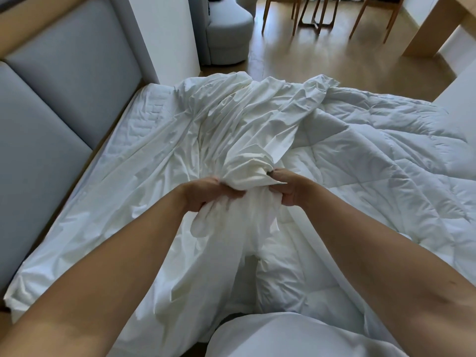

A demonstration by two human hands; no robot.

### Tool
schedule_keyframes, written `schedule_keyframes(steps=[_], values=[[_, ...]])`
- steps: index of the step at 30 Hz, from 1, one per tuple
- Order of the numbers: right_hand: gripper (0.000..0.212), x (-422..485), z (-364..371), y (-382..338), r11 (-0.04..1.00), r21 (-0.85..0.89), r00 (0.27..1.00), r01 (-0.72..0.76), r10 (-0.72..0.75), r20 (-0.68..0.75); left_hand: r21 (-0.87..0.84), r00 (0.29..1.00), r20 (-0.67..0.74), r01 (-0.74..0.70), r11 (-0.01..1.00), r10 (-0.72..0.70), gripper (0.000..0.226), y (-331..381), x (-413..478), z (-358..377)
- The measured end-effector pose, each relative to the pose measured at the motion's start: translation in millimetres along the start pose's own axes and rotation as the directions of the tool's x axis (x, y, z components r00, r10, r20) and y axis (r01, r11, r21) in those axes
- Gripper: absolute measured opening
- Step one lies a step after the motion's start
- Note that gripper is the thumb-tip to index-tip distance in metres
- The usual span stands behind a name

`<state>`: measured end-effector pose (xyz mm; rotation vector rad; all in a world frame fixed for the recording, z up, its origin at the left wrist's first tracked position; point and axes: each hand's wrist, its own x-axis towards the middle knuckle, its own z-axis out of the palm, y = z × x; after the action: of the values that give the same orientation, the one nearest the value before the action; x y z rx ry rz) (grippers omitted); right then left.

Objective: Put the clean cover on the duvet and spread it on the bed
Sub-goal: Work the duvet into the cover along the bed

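A white duvet cover (226,119) lies crumpled across the middle of the bed (108,171), bunched into a thick wad near me. My left hand (206,193) grips the left side of that wad. My right hand (289,188) grips its right side, fingers curled into the cloth. The quilted white duvet (386,163) spreads over the right half of the bed, partly under the cover. The cover hangs down from my hands toward my body.
A grey padded headboard (51,99) with a wooden frame runs along the left. Beyond the bed are a wooden floor (322,60), a grey armchair (229,29), wooden chair legs (309,14) and a wooden desk side (432,29) at the far right.
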<state>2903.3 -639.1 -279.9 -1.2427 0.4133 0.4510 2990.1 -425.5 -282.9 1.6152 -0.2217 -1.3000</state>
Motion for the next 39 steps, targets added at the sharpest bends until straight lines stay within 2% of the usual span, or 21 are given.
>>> schedule_keyframes(steps=[3, 6, 8, 10, 12, 14, 16, 19, 21, 23, 26, 28, 31, 34, 35, 37, 39], values=[[0.018, 5, 7, 1, 0.998, -0.048, 0.996, -0.03, 0.026, -0.081, 0.023, 0.994, 0.082, 0.07, 0.997, -0.072, 0.041, -4, -4, 2], [0.021, 9, 12, 6, 0.993, -0.088, 0.989, -0.076, 0.064, -0.13, -0.054, 0.999, 0.016, -0.034, 0.998, 0.035, 0.039, 4, -4, -6], [0.037, 6, 11, 9, 0.984, -0.125, 0.991, -0.124, 0.116, -0.071, -0.11, 0.989, -0.066, -0.137, 0.984, 0.13, 0.035, 11, -4, -11], [0.053, 5, 10, 9, 0.981, -0.112, 0.984, -0.159, 0.167, 0.066, -0.129, 0.975, -0.14, -0.193, 0.973, 0.174, 0.033, 16, -1, -9], [0.053, 5, 12, 8, 0.982, -0.11, 0.977, -0.151, 0.165, 0.133, -0.12, 0.965, -0.184, -0.209, 0.971, 0.185, 0.026, 19, 2, -3], [0.046, 4, 9, 7, 0.992, -0.082, 0.99, -0.095, 0.103, 0.1, -0.096, 0.979, -0.147, -0.157, 0.983, 0.142, 0.032, 15, 0, -1], [0.036, 2, 4, 5, 1.0, -0.019, 0.999, -0.012, 0.013, 0.052, -0.016, 0.999, -0.041, -0.024, 1.0, 0.023, 0.047, 8, -6, -1], [0.026, 3, 0, 5, 0.999, -0.008, 0.999, -0.032, 0.032, -0.011, 0.042, 0.993, 0.073, 0.092, 0.995, -0.095, 0.048, -2, -12, 6], [0.025, 7, 1, 7, 0.997, -0.031, 0.996, -0.072, 0.07, -0.054, -0.031, 0.996, 0.066, 0.061, 0.998, -0.059, 0.045, -4, -13, 10], [0.029, 6, 0, 11, 0.99, -0.075, 0.991, -0.118, 0.113, -0.068, -0.119, 0.999, -0.011, -0.033, 0.992, 0.032, 0.051, -2, -13, 8], [0.048, 0, 0, 16, 0.969, -0.145, 0.975, -0.198, 0.21, 0.075, -0.183, 0.986, -0.113, -0.144, 0.973, 0.125, 0.057, 8, -8, 7], [0.05, 0, 3, 19, 0.967, -0.15, 0.963, -0.208, 0.229, 0.143, -0.209, 0.977, -0.162, -0.17, 0.963, 0.137, 0.055, 12, -3, 11], [0.049, 2, 4, 20, 0.982, -0.112, 0.986, -0.154, 0.16, 0.047, -0.174, 0.989, -0.112, -0.111, 0.979, 0.093, 0.059, 7, -1, 12], [0.03, 4, -4, 21, 0.991, -0.049, 0.987, -0.125, 0.119, -0.107, 0.045, 0.996, 0.031, 0.082, 0.996, -0.084, 0.05, -3, -9, 6], [0.027, 5, -6, 22, 0.991, -0.054, 0.986, -0.12, 0.113, -0.126, 0.072, 0.99, 0.056, 0.126, 0.989, -0.13, 0.043, -5, -11, 5], [0.033, 6, -7, 25, 0.991, -0.068, 0.986, -0.117, 0.108, -0.128, 0.041, 0.987, 0.068, 0.141, 0.989, -0.144, 0.042, -5, -13, 4], [0.042, 6, -6, 27, 0.99, -0.073, 0.988, -0.119, 0.111, -0.11, -0.054, 0.995, 0.066, 0.072, 0.996, -0.068, 0.051, -1, -13, 4]])
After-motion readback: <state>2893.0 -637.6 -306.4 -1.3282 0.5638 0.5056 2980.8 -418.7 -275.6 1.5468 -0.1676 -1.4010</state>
